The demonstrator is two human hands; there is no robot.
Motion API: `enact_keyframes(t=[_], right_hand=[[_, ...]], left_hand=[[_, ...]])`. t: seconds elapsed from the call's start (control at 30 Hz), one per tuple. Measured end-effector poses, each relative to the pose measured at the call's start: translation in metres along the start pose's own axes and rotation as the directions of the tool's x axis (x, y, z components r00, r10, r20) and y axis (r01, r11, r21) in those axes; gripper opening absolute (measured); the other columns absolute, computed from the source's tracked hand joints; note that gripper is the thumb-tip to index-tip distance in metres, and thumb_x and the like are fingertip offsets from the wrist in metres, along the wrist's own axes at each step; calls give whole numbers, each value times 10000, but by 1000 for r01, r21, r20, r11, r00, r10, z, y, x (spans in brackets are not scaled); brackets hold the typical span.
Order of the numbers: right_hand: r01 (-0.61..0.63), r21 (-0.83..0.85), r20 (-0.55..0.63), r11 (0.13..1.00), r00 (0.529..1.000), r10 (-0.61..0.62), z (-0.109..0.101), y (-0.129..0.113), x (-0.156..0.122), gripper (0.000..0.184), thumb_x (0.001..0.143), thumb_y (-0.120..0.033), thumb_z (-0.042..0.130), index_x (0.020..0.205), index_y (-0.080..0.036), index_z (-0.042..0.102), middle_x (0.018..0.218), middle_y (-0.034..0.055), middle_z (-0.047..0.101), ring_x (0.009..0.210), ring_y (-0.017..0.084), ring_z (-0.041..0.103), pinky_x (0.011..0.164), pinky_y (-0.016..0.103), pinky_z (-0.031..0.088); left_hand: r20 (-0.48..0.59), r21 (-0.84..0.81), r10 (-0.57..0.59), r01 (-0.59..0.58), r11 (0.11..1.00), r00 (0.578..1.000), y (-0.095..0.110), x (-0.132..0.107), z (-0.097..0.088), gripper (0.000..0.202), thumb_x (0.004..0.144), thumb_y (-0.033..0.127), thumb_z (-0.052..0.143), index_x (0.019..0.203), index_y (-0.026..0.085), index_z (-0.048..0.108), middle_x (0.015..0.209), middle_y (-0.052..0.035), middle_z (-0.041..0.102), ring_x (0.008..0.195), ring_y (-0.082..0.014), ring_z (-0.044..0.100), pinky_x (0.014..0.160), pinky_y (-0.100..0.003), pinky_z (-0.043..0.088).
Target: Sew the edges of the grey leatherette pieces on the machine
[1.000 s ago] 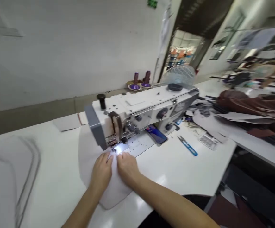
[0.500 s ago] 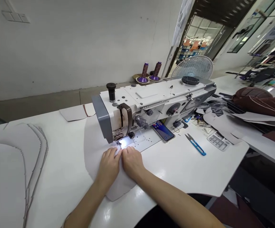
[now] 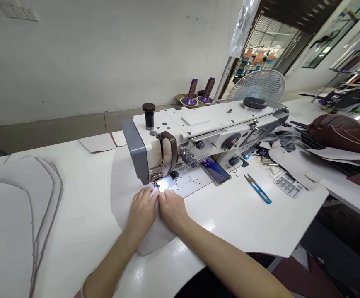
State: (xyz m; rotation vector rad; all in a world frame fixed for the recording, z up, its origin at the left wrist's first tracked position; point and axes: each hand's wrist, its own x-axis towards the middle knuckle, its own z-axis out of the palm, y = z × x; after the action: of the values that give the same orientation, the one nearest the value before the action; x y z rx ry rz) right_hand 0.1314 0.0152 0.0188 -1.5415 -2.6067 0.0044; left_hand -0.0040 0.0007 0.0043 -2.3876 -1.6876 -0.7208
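Note:
My left hand (image 3: 141,212) and my right hand (image 3: 172,211) lie side by side on a pale grey panel (image 3: 124,194), fingertips almost touching. Both press and hold it just in front of the lit presser foot (image 3: 156,180) of a white industrial sewing machine (image 3: 198,136). The panel runs under the foot, and its far part lies behind the machine's grey end cover. My hands hide the stitching area directly in front of the foot. To the right of the foot is the perforated metal needle plate (image 3: 188,182).
A smartphone (image 3: 216,169) lies behind the needle plate, and blue-handled thread snips (image 3: 257,188) lie on the white table (image 3: 229,223). Stacked pale panels (image 3: 15,215) sit at left. Brown leather pieces (image 3: 341,138) and scraps pile at right. Thread cones (image 3: 192,92) and a fan (image 3: 256,87) stand behind.
The view has steadied and swung, so the machine sits further right and higher. My hands have drawn closer together at the presser foot, still on the panel.

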Motion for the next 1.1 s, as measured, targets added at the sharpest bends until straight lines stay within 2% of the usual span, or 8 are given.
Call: enact_keyframes(t=[0.47,0.9,1.1], right_hand=[[-3,6,75,1000,997,2,0,-3,8,183,885,-53,378,910,-146,533,837,82,577,778,191,521,571,270,370],[57,7,74,998,996,-57,-7,-2,7,159,856,-50,412,904,-141,532,833,88,574,757,188,511,553,262,369],[68,7,85,998,994,-68,-9,-2,8,191,841,-23,401,901,-140,541,832,93,582,751,195,510,542,274,358]], left_hand=[[-23,72,36,-34,997,999,-9,6,6,332,859,87,398,1088,168,624,1126,-126,604,1041,-246,526,903,-398,458],[-16,99,14,-12,995,1000,-8,5,6,342,850,94,415,1093,194,634,1130,-128,600,1073,-261,516,884,-411,461],[-46,97,25,-20,995,999,-9,4,9,311,844,110,452,1069,180,655,1109,-138,607,1068,-270,510,885,-395,447]])
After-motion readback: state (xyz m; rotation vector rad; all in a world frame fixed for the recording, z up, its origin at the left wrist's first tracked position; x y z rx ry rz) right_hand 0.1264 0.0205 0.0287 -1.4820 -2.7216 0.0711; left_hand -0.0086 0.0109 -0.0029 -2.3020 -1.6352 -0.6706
